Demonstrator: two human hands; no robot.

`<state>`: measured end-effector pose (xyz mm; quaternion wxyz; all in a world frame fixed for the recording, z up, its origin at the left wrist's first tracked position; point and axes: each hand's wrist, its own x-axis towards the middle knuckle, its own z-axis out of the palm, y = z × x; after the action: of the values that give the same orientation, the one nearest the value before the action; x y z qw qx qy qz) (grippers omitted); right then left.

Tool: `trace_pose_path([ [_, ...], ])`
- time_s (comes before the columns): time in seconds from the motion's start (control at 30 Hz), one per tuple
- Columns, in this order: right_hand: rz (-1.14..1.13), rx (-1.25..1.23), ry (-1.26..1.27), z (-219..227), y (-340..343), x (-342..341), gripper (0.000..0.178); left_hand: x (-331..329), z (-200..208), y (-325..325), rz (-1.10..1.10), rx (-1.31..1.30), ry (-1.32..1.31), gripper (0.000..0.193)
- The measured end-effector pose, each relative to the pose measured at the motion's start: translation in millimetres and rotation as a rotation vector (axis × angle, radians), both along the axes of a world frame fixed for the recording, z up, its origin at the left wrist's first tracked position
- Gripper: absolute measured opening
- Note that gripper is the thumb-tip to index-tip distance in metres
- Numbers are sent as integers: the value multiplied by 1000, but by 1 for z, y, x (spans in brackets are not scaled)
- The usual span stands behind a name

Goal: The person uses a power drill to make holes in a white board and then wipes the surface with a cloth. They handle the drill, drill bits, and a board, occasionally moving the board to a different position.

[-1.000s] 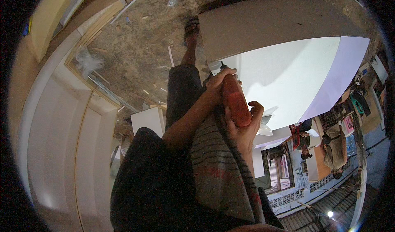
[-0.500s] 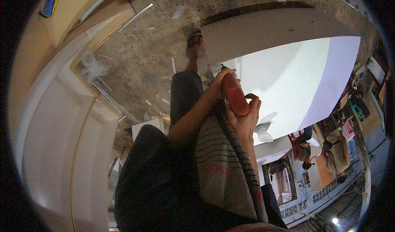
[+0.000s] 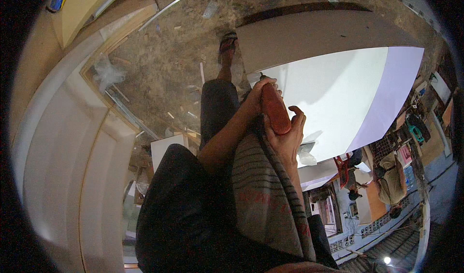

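Note:
A long, rounded red bottle (image 3: 276, 111) with a thin dark tip is held over the near left edge of a large white panel (image 3: 333, 94). My left hand (image 3: 259, 95) wraps round its upper part, close to the tip. Against its lower end, my right hand (image 3: 286, 141) cups the base, with the index finger bent and standing off the bottle's side. The tip points away from me, next to the panel's edge. A small clear plastic bag (image 3: 307, 157) lies on the panel, right of my right hand.
My bent knees and a foot (image 3: 227, 45) are left of the panel. Offcuts and a crumpled plastic sheet (image 3: 107, 73) litter the floor. Pale cabinet-like boards (image 3: 63, 176) stand along the left. Two people (image 3: 391, 176) are farther off at the right, near a teal tool (image 3: 415, 132).
The view has shifted slightly. Both hands keep their hold on the red bottle, which has turned or tilted a little between them.

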<state>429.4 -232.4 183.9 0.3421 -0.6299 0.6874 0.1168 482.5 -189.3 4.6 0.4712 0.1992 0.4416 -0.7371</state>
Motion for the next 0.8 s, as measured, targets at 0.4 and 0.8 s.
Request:
trace_pose_path([
  [0.4,-36,-18,-50,-2,-2,-8,74,-3,12,-1,27,62,-106,20],
  [0.8,100,16,-144,6,-10,-14,59,4,27,-12,-15,89,-151,30],
])
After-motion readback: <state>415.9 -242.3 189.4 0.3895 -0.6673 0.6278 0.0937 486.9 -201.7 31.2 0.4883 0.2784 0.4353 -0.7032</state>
